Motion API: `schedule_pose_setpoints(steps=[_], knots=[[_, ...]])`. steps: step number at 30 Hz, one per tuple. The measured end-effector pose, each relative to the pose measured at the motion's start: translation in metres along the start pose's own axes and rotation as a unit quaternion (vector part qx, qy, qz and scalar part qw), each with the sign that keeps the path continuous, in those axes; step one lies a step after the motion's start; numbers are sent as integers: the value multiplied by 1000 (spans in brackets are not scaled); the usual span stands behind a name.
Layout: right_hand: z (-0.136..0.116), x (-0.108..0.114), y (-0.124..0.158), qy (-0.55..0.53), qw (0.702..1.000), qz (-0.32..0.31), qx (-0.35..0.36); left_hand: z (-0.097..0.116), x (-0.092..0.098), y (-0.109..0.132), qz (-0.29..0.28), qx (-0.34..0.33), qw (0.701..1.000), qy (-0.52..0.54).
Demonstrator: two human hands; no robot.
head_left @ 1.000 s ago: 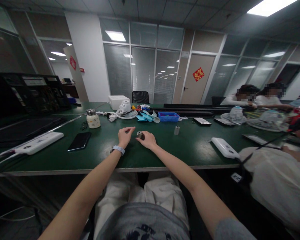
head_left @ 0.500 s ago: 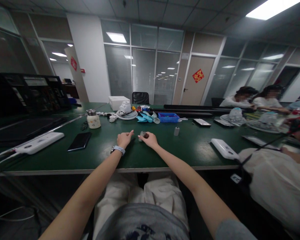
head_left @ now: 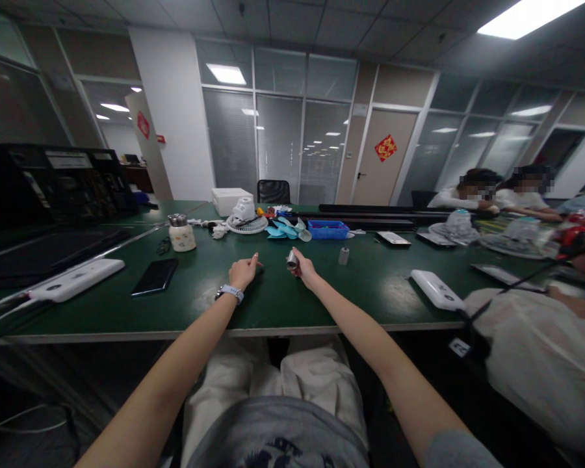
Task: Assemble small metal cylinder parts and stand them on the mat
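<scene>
My right hand [head_left: 305, 270] grips a small grey metal cylinder [head_left: 291, 261], its shiny round end tilted toward me just above the table. What exactly the cylinder is I cannot make out. To the left of it, my left hand [head_left: 243, 272] rests near the green tabletop, wearing a watch at the wrist. Its thumb and forefinger are slightly apart with nothing between them; the other fingers curl in. A second, similar grey cylinder [head_left: 344, 256] stands upright on the table, right of my right hand.
Behind my hands lie a white fan grille [head_left: 247, 225], light-blue fan blades [head_left: 283, 229] and a blue basket [head_left: 328, 229]. A phone [head_left: 155, 277], a bottle [head_left: 182, 235] and a power strip [head_left: 80, 279] are at left. A white device [head_left: 437, 290] lies right; people sit beyond.
My right hand has moved right, away from my left, lifting and tilting the cylinder so its end now faces me. The left hand has stayed nearly in place.
</scene>
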State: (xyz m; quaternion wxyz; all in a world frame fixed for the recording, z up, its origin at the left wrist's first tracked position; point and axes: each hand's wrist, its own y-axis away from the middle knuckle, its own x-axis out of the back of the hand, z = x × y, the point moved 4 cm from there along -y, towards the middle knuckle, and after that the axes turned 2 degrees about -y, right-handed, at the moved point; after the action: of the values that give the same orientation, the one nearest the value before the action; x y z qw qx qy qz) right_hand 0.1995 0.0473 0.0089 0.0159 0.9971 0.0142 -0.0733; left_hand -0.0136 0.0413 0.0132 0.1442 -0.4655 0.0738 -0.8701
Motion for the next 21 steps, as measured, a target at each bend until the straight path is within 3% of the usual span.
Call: schedule_pose_setpoints(steps=[9, 12, 14, 15, 17, 19, 21], knots=[[-13, -4, 16, -89, 995, -15, -34, 1, -1, 0, -7, -6, 1000, 0], [-26, 4, 16, -89, 994, 40, 50, 1, -1, 0, -10, -8, 1000, -1], [-41, 22, 19, -2, 978, 138, 154, 1, -1, 0, -7, -8, 1000, 0], [-50, 34, 22, 67, 956, 201, 202, 1, -1, 0, -5, -10, 1000, 1], [-64, 61, 30, 219, 881, 329, 258, 1, -1, 1, 0, -14, 1000, 2], [-73, 91, 36, 340, 802, 424, 247, 1, -1, 1, 3, -15, 1000, 3], [-74, 121, 36, 400, 759, 472, 204, 0, -1, 0, 6, -13, 1000, 4]])
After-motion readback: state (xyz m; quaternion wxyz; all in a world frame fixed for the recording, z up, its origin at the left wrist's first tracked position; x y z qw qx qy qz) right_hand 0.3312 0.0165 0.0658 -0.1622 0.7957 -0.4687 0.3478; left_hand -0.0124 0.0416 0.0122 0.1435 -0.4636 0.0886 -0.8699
